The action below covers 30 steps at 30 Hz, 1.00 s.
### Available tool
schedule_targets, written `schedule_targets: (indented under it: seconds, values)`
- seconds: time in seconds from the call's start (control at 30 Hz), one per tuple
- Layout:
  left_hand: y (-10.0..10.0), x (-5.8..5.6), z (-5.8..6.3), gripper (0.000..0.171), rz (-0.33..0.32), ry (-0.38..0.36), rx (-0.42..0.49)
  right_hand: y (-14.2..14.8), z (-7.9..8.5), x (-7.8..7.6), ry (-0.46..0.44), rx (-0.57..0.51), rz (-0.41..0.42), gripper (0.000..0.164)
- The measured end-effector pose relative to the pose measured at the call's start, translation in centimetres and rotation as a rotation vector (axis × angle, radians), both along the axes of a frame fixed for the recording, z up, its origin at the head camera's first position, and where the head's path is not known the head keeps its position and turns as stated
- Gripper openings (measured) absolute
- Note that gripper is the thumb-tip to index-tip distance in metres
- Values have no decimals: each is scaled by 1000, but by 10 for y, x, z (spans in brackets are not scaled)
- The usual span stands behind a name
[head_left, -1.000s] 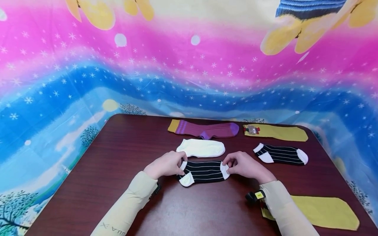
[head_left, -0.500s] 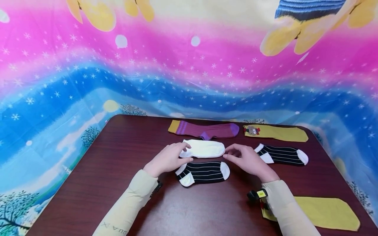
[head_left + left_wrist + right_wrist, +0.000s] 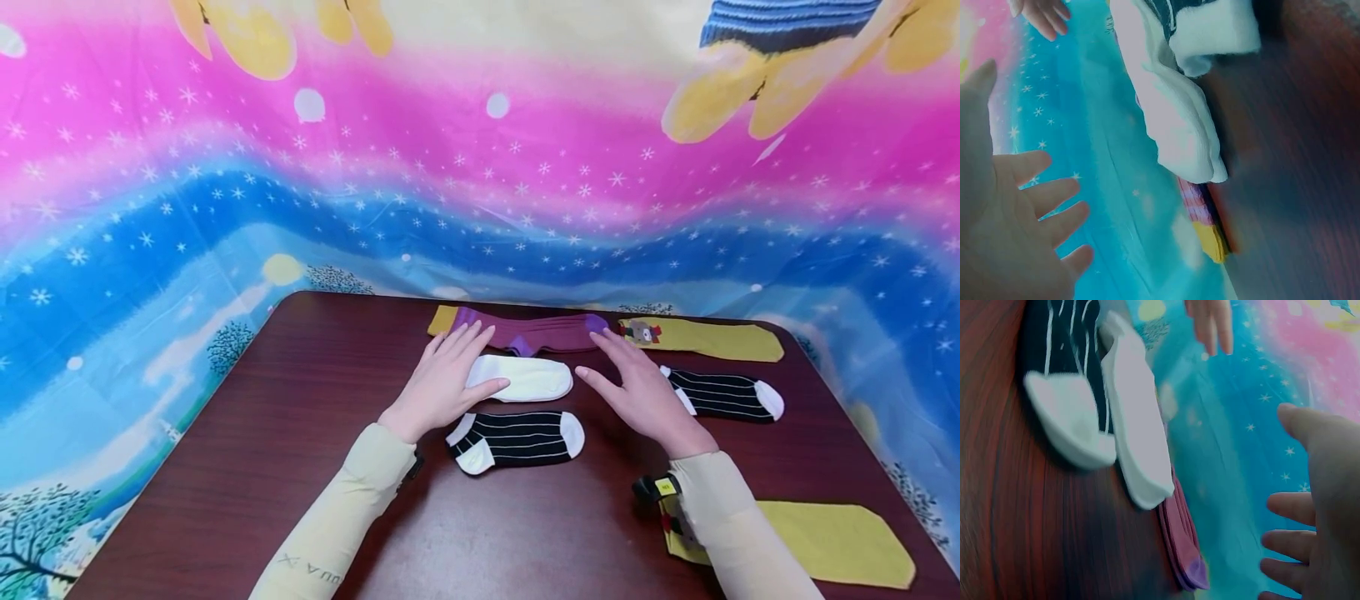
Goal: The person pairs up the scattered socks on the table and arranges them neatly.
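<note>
My left hand (image 3: pixel 444 379) is raised over the left end of a white sock (image 3: pixel 528 378), fingers extended and holding nothing. My right hand (image 3: pixel 647 398) hovers to the right of that sock, likewise bare, fingers stretched forward. Nearer to me lies a black sock with white stripes (image 3: pixel 517 439), flat, its heel and toe white. Behind the white one is a purple sock (image 3: pixel 555 332) with a yellow cuff, partly overlapped by the left fingertips in the head view. Both wrist views show spread fingers apart from the white sock (image 3: pixel 1175 119) and the purple sock (image 3: pixel 1179 540).
On the right lie a second striped black sock (image 3: pixel 723 394), partly behind my right hand, and a yellow sock (image 3: pixel 712 337) with an animal picture. Another yellow sock (image 3: pixel 832 542) sits at the front right, under my right forearm. A printed cloth (image 3: pixel 480 167) hangs behind the dark table (image 3: pixel 300 400).
Both hands have let go of the near black striped sock, moved forward past the white sock's ends and lifted, their fingers now straightened. The socks have stayed in place.
</note>
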State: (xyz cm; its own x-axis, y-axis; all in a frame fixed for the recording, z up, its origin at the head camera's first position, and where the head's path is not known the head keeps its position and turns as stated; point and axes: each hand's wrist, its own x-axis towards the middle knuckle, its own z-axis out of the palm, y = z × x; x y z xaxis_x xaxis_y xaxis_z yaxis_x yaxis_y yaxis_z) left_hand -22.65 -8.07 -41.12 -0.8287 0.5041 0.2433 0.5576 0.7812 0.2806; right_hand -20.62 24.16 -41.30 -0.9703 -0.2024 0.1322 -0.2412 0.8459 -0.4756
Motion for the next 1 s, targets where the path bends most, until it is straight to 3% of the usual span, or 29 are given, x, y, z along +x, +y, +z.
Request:
schedule_targets:
  seconds: [0.33,1.0]
  values:
    - [18,-11,3,96,42,51,-95,14,-1,-6,100,151,-24,98]
    - [70,-27,7,100,-11,42,-116,51,4,-4,96,144,-89,100]
